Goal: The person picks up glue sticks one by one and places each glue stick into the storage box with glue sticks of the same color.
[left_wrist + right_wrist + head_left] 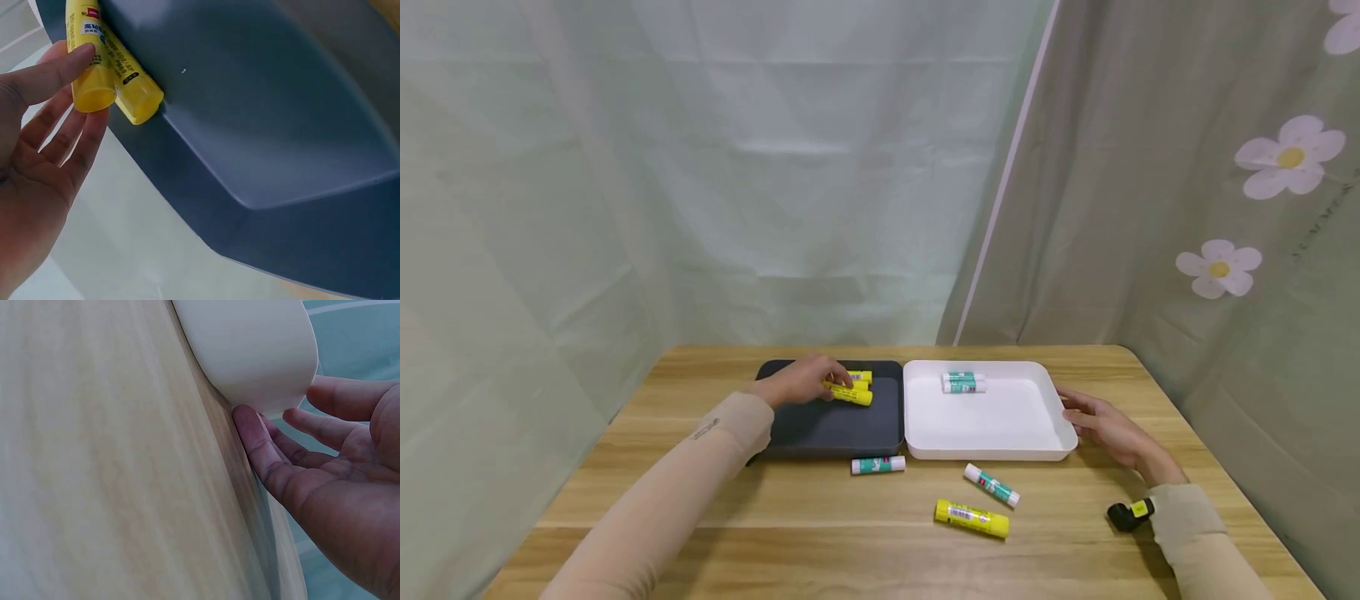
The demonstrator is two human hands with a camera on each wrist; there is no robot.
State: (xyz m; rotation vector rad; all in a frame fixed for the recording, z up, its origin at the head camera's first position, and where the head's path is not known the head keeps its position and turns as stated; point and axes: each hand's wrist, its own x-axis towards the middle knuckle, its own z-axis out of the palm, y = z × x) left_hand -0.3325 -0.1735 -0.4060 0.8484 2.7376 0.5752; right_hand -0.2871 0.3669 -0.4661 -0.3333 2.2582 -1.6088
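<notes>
My left hand (805, 379) reaches over the dark tray (850, 432) and pinches a yellow glue stick (90, 69) between thumb and fingers. Beside it in that tray lies another yellow glue stick (134, 90); the head view shows more yellow behind, partly covered by the fingers. On the right, my right hand (1105, 427) has its fingertips against the outer right side of the white tray (1000, 425). In the right wrist view those fingers (256, 434) are loosely bent and touch the tray's corner. Two white-and-green glue sticks (964, 383) lie together inside the white tray.
On the wooden table (820, 550) before the trays lie a white-and-green glue stick (878, 465), a second slanted green-labelled stick (992, 485) and a large yellow glue stick (972, 518). The trays stand side by side. A curtain (820, 208) hangs behind the table.
</notes>
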